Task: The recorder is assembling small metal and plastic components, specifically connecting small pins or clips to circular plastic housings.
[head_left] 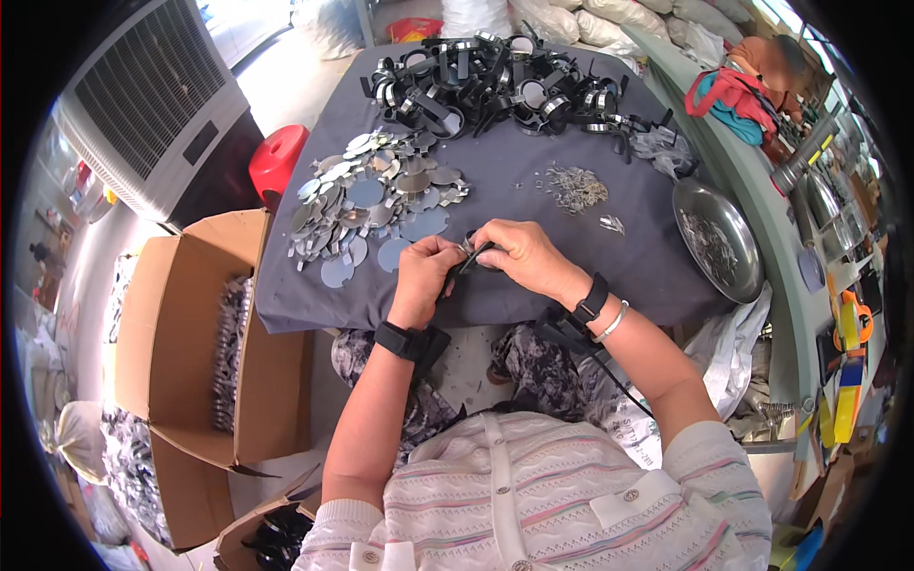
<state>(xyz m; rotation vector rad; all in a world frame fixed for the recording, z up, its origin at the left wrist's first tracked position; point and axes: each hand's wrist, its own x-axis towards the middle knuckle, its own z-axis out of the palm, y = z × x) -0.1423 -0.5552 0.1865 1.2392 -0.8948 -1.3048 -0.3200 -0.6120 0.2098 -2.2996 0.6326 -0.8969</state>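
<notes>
At the near edge of the cloth-covered table, my left hand (pixel 426 273) and my right hand (pixel 526 256) meet over a small black part with a metal ring (pixel 468 255). Both hands are closed on it, and the fingers hide much of its shape. Just beyond my left hand spreads a pile of thin round metal discs with tabs (pixel 367 195). A heap of small metal clips (pixel 576 188) lies past my right hand. Across the far side of the table is a large pile of black parts with metal rings (pixel 495 81).
A steel dish (pixel 716 238) with small metal pieces stands at the table's right edge, beside a crumpled plastic bag (pixel 664 147). To the left are an open cardboard box (pixel 195 333) of metal parts, a red stool (pixel 279 157) and a large air cooler (pixel 143 105). Another person (pixel 771 71) sits far right.
</notes>
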